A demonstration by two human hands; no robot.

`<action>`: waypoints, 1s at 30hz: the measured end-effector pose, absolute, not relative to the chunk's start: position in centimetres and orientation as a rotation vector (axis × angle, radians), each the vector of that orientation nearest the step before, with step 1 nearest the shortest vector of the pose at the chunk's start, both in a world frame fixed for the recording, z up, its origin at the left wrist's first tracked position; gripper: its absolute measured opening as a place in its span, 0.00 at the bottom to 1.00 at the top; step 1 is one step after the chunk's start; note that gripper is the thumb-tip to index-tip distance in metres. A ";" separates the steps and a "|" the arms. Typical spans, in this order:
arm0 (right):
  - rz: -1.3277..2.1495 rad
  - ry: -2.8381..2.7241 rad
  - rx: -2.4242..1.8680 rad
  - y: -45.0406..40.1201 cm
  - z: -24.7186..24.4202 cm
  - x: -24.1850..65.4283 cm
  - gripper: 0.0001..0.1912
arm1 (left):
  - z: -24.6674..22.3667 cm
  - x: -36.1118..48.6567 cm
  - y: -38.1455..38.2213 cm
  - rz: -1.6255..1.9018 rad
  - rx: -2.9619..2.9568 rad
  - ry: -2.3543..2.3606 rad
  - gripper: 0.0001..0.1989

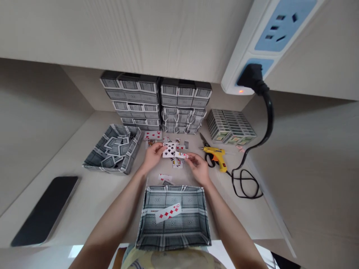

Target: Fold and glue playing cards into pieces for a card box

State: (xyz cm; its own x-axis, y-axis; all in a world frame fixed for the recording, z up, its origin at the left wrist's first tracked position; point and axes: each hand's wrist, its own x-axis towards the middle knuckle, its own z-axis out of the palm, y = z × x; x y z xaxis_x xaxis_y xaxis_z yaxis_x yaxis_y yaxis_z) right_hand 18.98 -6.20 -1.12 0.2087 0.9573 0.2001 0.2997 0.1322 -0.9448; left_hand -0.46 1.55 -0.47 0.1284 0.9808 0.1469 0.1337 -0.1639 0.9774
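My left hand (152,157) pinches a playing card (168,150) with black spades, face up. From the other side, my right hand (198,167) grips a narrow folded card strip (181,155) with red marks; its left end meets or overlaps the spade card. Under and around both hands lie cut card pieces (177,163), some with court figures. Nearer to me, between my forearms, stands an open box made of playing cards (174,237), with a strip of a nine of diamonds (168,213) inside it.
At the left, a card-built tray (126,164) holds folded card pieces, and a black phone (46,209) lies nearer. Stacked card boxes (137,95) line the back. Boxed card decks (230,127), a yellow glue gun (217,155), scissors (208,160) and a looped cord (246,196) occupy the right, below a power strip (244,84).
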 end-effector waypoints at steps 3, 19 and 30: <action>0.839 -1.253 -1.348 -6.1 -1.4 18.9 0.16 | -0.3 -0.2 1.2 1.105 1.533 1.125 0.09; 0.770 -1.370 -1.353 -6.4 -0.7 19.1 0.13 | 0.8 0.0 0.1 0.979 1.563 0.953 0.08; 1.221 -1.018 -1.211 -6.3 0.6 18.7 0.14 | 1.0 0.5 -0.4 0.922 1.558 0.833 0.09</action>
State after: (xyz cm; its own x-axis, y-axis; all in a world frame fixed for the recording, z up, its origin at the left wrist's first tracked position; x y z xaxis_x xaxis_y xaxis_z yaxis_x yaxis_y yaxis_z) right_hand 18.70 -6.30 0.58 0.1050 0.9927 -0.0601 -0.1197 -0.0473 -0.9917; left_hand 0.53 -0.41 1.00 0.4519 0.8827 0.1288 0.0384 -0.1636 0.9858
